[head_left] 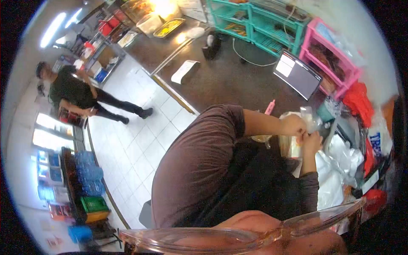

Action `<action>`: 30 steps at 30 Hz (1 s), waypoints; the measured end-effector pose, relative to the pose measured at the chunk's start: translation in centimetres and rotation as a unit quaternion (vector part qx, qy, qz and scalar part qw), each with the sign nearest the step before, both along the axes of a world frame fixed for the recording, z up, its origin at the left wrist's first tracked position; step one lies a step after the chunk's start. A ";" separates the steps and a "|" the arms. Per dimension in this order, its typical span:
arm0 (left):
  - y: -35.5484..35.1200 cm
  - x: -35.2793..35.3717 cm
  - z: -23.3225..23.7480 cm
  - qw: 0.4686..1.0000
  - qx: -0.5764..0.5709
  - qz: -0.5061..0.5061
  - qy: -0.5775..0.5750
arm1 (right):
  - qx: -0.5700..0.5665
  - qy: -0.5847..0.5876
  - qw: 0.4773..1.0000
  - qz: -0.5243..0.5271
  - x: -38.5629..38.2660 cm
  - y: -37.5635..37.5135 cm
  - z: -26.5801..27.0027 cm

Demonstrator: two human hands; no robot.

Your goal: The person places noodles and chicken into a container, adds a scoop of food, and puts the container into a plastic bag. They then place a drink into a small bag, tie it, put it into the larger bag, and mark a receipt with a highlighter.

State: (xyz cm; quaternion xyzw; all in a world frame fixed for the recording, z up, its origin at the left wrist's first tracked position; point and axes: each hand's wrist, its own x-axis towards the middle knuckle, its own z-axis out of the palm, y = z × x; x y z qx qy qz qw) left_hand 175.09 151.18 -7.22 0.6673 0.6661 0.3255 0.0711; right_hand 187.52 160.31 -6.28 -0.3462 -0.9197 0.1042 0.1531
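Close together on the right side of the head view, my hands meet over a clear plastic bag (312,119). My left hand (293,125) has its fingers bent and pinched on the plastic. Against it, the fingertips of my right hand (313,141) are also closed at the bag. What the bag contains is hard to make out. Partly behind my forearm and hands is a pale packet (293,148). A pink marker (270,107) lies just beyond my left forearm. White plastic bags (335,170) are heaped beside my right hand.
A tablet (297,74) stands on the dark counter (229,80), with a printed paper slip (185,72) farther left. Teal racks (255,25) and a pink rack (331,59) line the back. Another person (72,89) stands on the tiled floor at left.
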 end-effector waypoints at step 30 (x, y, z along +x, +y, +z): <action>-0.1 0.0 1.1 0.984 -0.083 -0.030 -0.158 | -0.298 0.148 0.898 0.289 2.4 3.1 0.4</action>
